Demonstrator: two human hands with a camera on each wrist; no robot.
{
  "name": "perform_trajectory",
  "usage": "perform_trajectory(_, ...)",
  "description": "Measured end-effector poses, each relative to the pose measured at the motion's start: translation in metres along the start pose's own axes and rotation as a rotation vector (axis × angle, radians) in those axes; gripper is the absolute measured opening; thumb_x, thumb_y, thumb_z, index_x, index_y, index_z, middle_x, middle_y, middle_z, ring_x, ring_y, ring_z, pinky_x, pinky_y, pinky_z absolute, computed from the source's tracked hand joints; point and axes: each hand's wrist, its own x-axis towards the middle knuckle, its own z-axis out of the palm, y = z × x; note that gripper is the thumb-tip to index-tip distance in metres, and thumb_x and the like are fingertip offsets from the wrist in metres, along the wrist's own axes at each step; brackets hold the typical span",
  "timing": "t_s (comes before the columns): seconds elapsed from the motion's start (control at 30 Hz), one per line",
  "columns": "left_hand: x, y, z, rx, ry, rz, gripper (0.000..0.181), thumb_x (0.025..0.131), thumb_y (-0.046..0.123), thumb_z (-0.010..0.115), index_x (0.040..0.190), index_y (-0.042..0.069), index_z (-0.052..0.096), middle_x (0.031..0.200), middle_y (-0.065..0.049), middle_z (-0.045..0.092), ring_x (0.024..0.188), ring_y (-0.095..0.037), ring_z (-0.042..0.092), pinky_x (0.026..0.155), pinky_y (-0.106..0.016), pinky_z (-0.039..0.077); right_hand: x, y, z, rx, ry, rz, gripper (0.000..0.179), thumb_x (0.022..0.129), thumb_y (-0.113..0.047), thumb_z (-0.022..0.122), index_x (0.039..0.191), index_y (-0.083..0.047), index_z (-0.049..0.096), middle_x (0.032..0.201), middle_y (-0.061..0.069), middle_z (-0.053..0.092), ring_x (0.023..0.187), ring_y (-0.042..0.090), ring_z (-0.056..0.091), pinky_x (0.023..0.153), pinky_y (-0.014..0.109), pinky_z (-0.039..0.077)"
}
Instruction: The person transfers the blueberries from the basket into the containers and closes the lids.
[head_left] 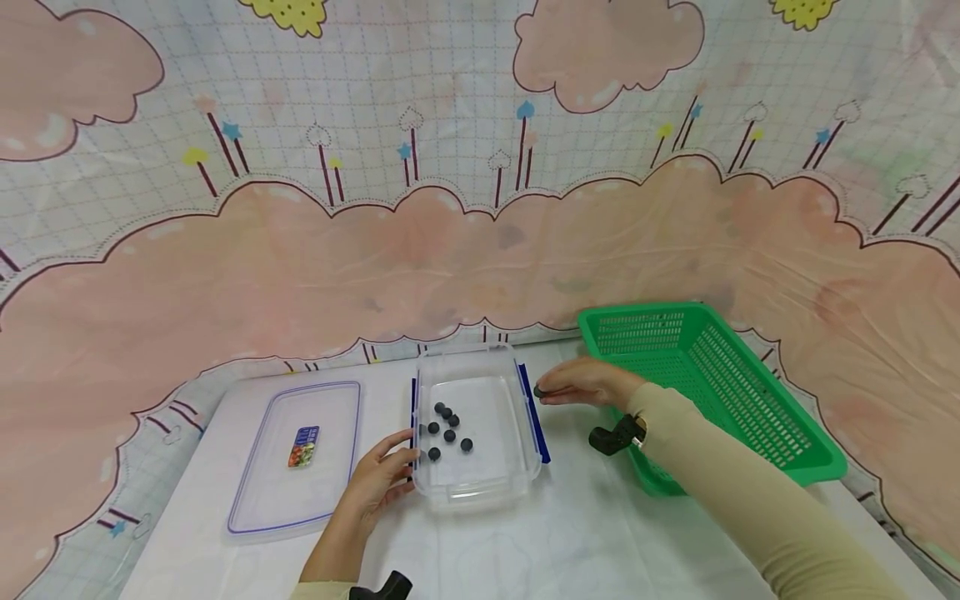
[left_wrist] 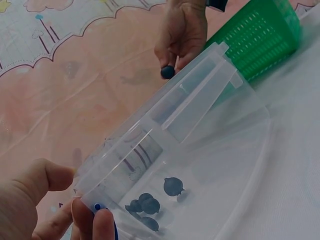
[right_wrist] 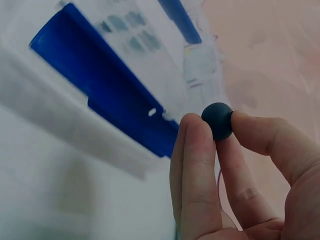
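A clear plastic box (head_left: 480, 492) with blue side latches stands mid-table. Several small dark blue balls (head_left: 449, 435) lie loose on its floor, mostly toward the left. My left hand (head_left: 378, 479) holds the box by its left side, the thumb (left_wrist: 57, 175) at the rim and the fingers by the blue latch. Just outside the box's right side is my right hand (head_left: 588, 382), apart from it. It pinches one dark blue ball (right_wrist: 218, 121) between thumb and fingertips, beside the lowered right latch (right_wrist: 100, 75).
A green perforated basket (head_left: 780, 392) stands on the right, partly behind my right forearm. On the left lies a clear lid (head_left: 262, 500) with a blue-lined edge and a small colourful label (head_left: 303, 447). A printed cloth (head_left: 450, 267) hangs behind the table.
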Motion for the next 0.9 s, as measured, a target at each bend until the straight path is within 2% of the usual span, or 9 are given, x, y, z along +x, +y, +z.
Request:
perform_trajectory(0.17, 0.000, 0.002, 0.001, 0.001, 0.002, -0.007, 0.049, 0.088, 0.010, 0.064, 0.136, 0.005, 0.056, 0.079, 0.000, 0.058, 0.071, -0.012, 0.053, 0.063, -0.023, 0.054, 0.003, -0.005, 0.012, -0.015, -0.023, 0.003, 0.031, 0.094, 0.005, 0.057, 0.122, 0.018, 0.054, 0.092, 0.009, 0.068, 0.086, 0.016, 0.068, 0.087, 0.031, 0.057)
perform_trajectory(0.4, -0.001, 0.004, 0.000, 0.012, 0.003, -0.010, 0.048, 0.088, 0.010, 0.064, 0.135, 0.005, 0.056, 0.078, 0.001, 0.059, 0.071, -0.012, 0.054, 0.060, -0.023, 0.054, 0.009, -0.018, 0.033, -0.068, 0.004, 0.060, 0.029, 0.092, 0.000, 0.063, 0.119, 0.012, 0.060, 0.091, 0.010, 0.069, 0.082, 0.016, 0.069, 0.088, 0.032, 0.056)
perform_trajectory(0.63, -0.003, 0.006, -0.001, 0.028, 0.013, -0.011, 0.047, 0.089, 0.010, 0.065, 0.135, 0.005, 0.056, 0.082, -0.002, 0.058, 0.073, -0.013, 0.054, 0.061, -0.024, 0.055, 0.016, -0.027, 0.056, -0.090, -0.028, 0.026, 0.028, 0.092, 0.002, 0.062, 0.116, 0.015, 0.061, 0.089, 0.010, 0.070, 0.080, 0.016, 0.069, 0.088, 0.033, 0.056)
perform_trajectory(0.9, -0.004, 0.006, 0.000, 0.045, 0.014, 0.012, 0.048, 0.088, 0.010, 0.066, 0.134, 0.004, 0.056, 0.086, -0.003, 0.058, 0.076, -0.015, 0.055, 0.062, -0.026, 0.056, 0.032, -0.022, 0.089, -0.167, 0.014, 0.031, 0.022, 0.088, 0.006, 0.065, 0.110, 0.013, 0.066, 0.097, 0.015, 0.069, 0.080, 0.018, 0.067, 0.086, 0.034, 0.057)
